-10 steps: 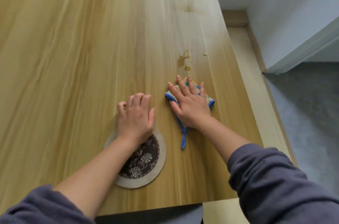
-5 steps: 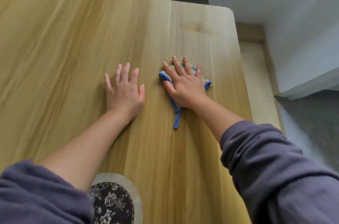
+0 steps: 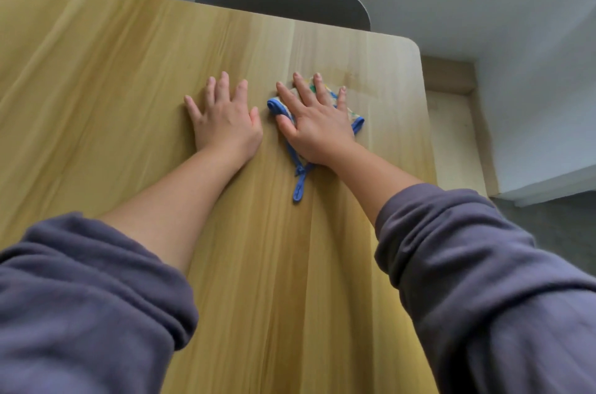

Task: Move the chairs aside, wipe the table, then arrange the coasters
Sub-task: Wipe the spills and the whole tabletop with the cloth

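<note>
Flatly, hands [image 3: 225, 123] [image 3: 317, 126] press woodgrain table [image 3: 113, 87] (right: blue-trimmed cloth [image 3: 354, 119]).

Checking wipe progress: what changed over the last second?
Right hand pushed the cloth away across the table, over the spill, which no longer shows. Left hand slid off the coaster, now flat on the wood; coaster out of view. Unchanged: palm pressing cloth.

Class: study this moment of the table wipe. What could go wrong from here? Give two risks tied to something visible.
1. The right hand presses the cloth flat near the far right corner of the table; a longer stroke could push it off.
2. A faint mark lies just beyond the cloth and may get missed.
</note>
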`<act>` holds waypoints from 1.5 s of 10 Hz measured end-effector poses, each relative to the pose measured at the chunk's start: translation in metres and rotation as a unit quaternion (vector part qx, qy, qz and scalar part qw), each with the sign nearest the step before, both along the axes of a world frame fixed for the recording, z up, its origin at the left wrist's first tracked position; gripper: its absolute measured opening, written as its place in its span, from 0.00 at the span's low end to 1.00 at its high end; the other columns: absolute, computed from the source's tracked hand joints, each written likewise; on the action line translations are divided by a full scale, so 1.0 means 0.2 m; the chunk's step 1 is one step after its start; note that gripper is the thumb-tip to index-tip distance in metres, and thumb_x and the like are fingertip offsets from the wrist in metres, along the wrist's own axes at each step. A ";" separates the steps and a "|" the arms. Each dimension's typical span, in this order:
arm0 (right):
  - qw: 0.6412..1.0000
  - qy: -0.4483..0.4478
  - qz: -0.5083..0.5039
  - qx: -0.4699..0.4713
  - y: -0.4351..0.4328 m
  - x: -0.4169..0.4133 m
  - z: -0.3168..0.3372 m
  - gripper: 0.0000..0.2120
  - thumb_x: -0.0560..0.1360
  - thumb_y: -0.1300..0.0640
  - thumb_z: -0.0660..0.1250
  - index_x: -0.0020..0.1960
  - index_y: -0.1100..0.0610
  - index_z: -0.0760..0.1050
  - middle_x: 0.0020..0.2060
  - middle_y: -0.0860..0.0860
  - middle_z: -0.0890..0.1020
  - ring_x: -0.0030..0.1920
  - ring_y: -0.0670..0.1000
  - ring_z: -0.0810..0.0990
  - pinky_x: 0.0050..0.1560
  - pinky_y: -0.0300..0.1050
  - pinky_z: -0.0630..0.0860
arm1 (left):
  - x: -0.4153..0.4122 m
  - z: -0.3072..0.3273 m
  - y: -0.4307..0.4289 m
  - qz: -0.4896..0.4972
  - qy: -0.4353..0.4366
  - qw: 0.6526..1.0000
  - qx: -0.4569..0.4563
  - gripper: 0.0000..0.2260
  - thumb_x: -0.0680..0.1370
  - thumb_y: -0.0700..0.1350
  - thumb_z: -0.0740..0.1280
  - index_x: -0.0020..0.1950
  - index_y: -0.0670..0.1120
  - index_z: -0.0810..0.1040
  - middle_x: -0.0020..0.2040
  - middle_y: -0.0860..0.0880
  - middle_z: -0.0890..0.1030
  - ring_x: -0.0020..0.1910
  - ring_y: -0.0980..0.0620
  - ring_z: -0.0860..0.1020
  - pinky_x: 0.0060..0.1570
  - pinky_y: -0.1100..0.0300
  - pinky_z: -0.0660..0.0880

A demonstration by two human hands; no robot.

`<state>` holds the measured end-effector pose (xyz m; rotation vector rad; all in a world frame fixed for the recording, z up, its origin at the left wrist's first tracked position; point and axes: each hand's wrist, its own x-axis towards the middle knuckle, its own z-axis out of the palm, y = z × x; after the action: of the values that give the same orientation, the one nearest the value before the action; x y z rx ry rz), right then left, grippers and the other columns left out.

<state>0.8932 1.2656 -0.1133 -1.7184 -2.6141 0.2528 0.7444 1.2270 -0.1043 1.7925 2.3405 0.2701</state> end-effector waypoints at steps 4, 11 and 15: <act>0.999 0.017 -0.032 0.002 0.52 -0.14 -0.01 0.28 0.80 0.40 0.46 0.80 0.42 0.50 0.80 0.48 0.49 0.79 0.57 0.42 0.73 0.70 0.39 | 0.05 -0.07 0.02 0.025 0.032 0.999 0.034 0.24 0.79 0.49 0.54 0.76 0.50 0.58 0.78 0.45 0.54 0.77 0.46 0.50 0.72 0.37 0.45; 0.986 -0.021 -0.163 -0.005 0.80 0.61 0.00 0.28 0.81 0.42 0.45 0.80 0.43 0.47 0.80 0.48 0.46 0.79 0.56 0.43 0.74 0.70 0.41 | 0.03 -0.06 0.01 0.025 0.028 0.999 0.028 0.24 0.79 0.51 0.52 0.76 0.50 0.58 0.78 0.46 0.54 0.77 0.48 0.49 0.73 0.38 0.45; 0.988 -0.042 0.149 -0.015 -0.01 0.53 0.03 0.31 0.77 0.35 0.41 0.79 0.40 0.45 0.80 0.45 0.45 0.79 0.53 0.39 0.76 0.63 0.38 | 0.05 -0.05 0.01 0.027 0.023 0.999 0.023 0.23 0.79 0.49 0.53 0.75 0.49 0.60 0.78 0.45 0.55 0.77 0.46 0.51 0.72 0.37 0.46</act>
<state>0.9994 1.2644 -0.1071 -1.3658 -2.9395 0.2269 0.7547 1.2293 -0.1142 1.7763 2.4378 0.2964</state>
